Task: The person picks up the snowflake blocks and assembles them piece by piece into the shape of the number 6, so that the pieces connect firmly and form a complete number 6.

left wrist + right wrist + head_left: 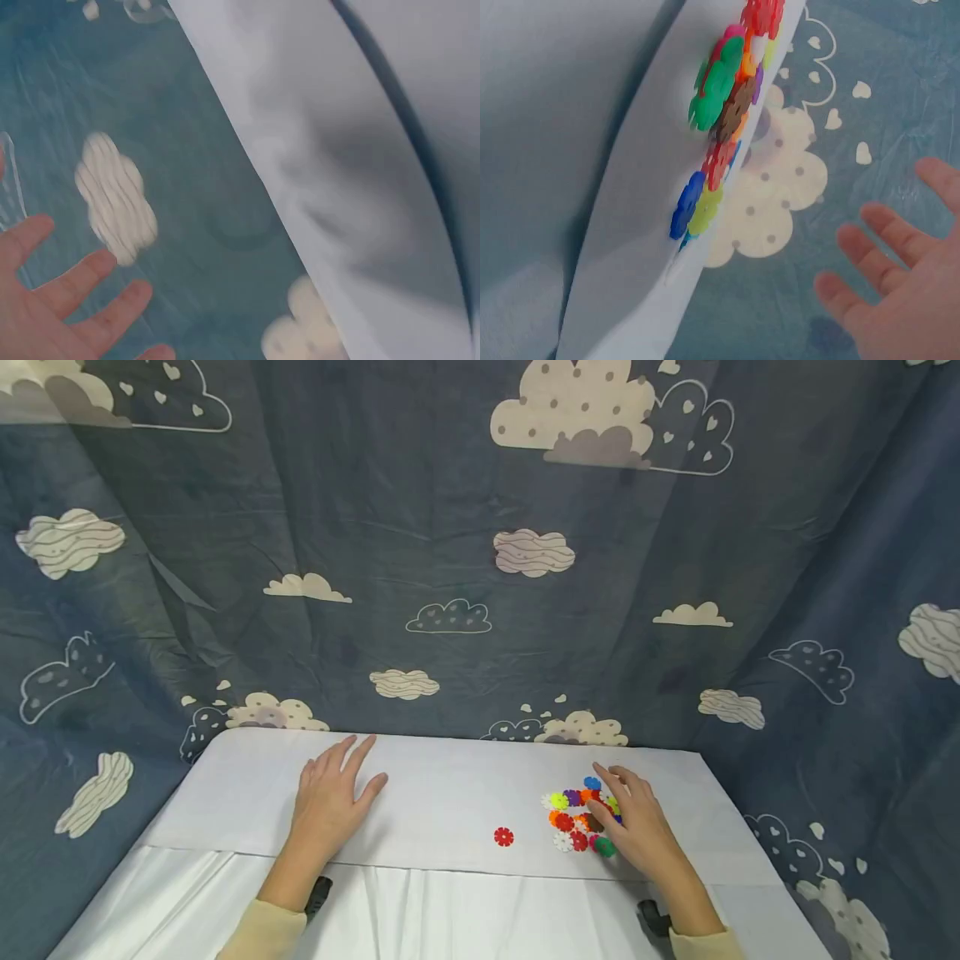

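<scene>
One red notched disc [503,837] lies alone on the white table covering [435,827], low and just right of centre in my head view. Further right I see a heap of similar discs [564,822], in red, white, yellow, purple, orange, blue and brown, with a green disc [604,847] at its lower edge. The right hand [637,822] is over the heap's right side, fingers apart and extended; my right wrist feed shows the palm holding nothing. At centre left of the head view, the left hand [328,800] is spread wide above the covering, well apart from the discs. Behind, the dark blue cloth [375,543] carries printed clouds and hearts. Any marking on the black device [318,897] at the left wrist is too small for me to read.
</scene>
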Demonstrator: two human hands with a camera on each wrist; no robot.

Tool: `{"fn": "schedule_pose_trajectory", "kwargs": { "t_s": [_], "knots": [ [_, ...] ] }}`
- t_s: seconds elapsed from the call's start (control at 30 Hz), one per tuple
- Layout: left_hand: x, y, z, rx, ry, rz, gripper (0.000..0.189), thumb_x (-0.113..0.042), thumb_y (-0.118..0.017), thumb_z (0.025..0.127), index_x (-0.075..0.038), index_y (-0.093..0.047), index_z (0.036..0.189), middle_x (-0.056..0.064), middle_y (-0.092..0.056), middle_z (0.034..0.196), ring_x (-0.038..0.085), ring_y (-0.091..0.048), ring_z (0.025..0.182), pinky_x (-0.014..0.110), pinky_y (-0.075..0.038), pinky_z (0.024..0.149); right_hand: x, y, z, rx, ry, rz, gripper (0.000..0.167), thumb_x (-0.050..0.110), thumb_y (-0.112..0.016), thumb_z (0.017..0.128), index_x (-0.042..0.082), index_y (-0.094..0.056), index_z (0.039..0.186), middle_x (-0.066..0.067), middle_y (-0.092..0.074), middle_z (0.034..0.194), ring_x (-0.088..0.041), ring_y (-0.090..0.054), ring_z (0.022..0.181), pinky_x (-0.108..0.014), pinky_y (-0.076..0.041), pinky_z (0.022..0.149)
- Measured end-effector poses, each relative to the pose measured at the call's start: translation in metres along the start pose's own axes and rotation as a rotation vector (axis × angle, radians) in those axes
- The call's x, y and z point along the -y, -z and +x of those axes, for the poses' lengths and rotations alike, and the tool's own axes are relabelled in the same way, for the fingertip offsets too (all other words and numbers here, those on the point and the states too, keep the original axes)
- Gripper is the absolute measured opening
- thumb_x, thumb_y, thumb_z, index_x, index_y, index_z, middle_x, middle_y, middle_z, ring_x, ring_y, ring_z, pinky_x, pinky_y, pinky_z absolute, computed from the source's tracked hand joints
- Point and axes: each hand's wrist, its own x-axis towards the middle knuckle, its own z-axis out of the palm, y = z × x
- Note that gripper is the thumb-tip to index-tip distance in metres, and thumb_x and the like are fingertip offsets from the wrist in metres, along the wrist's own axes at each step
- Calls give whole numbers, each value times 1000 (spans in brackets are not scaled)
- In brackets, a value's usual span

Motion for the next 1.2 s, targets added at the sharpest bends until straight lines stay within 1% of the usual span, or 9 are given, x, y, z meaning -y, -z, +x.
{"fn": "schedule_pose_trajectory", "kwargs": {
  "t_s": [0.1, 0.17, 0.23, 0.3, 0.37, 0.53, 0.73, 0.93, 1.2],
  "knots": [
    [-25, -10, -2, -23, -48, -82, 60, -42, -70, 100, -17, -56, 153, 16, -63, 145, 40, -61, 133, 67, -44, 110, 2, -1, -2, 2, 0, 58, 72, 44, -70, 101, 20, -42, 162, -22, -52, 147, -42, -54, 132, -69, -53, 105],
    [-43, -17, -3, -24, -72, -136, 57, -39, -74, 99, -16, -60, 149, 13, -70, 135, 36, -67, 124, 62, -50, 103, 4, -1, -2, 23, -1, 108, 72, 42, -74, 99, 20, -44, 161, -16, -61, 130, -34, -62, 112, -54, -62, 93],
    [-60, -25, -3, 3, -78, -184, 54, -38, -75, 98, -16, -62, 146, 9, -74, 125, 31, -70, 115, 56, -53, 96, 5, -3, -1, 63, -5, 171, 72, 39, -77, 98, 21, -46, 160, -9, -64, 111, -24, -61, 93, -36, -62, 79],
    [-76, -34, -4, 63, -72, -222, 53, -39, -75, 98, -17, -64, 144, 5, -75, 118, 25, -71, 105, 49, -54, 89, 5, -7, -1, 125, -22, 239, 70, 36, -77, 97, 23, -47, 159, -3, -62, 94, -18, -55, 77, -25, -53, 65],
    [-89, -44, -5, 142, -68, -257, 51, -41, -75, 98, -17, -64, 142, 2, -75, 112, 20, -70, 97, 42, -53, 83, 4, -12, -1, 194, -48, 299, 68, 35, -77, 98, 23, -48, 158, 0, -59, 83, -15, -52, 68, -22, -47, 58],
    [-116, -73, -7, 345, -76, -310, 51, -42, -74, 98, -18, -65, 141, -2, -74, 107, 11, -64, 83, 32, -51, 72, 7, -24, -4, 327, -113, 336, 64, 35, -81, 94, 22, -56, 152, 0, -58, 75, -16, -52, 64, -23, -46, 56],
    [-131, -99, -7, 476, -44, -348, 49, -35, -79, 93, -15, -69, 136, -2, -69, 98, 8, -56, 78, 30, -47, 69, 18, -30, -6, 361, -132, 269, 49, 30, -84, 91, 25, -70, 138, -1, -54, 71, -18, -50, 64, -22, -40, 55],
    [-134, -110, -5, 466, -51, -278, 38, -29, -86, 85, -13, -77, 119, -4, -62, 90, 10, -54, 74, 28, -44, 66, 24, -31, -6, 335, -107, 194, 32, 21, -85, 91, 25, -77, 122, 1, -53, 72, -15, -49, 68, -21, -39, 59],
    [-140, -120, -5, 466, -47, -254, 22, -21, -89, 82, -14, -76, 99, -3, -62, 90, 14, -59, 78, 30, -49, 70, 25, -30, -8, 334, -123, 142, 28, 21, -86, 90, 18, -72, 115, 0, -54, 73, -16, -49, 67, -21, -42, 59]
  ]
}}
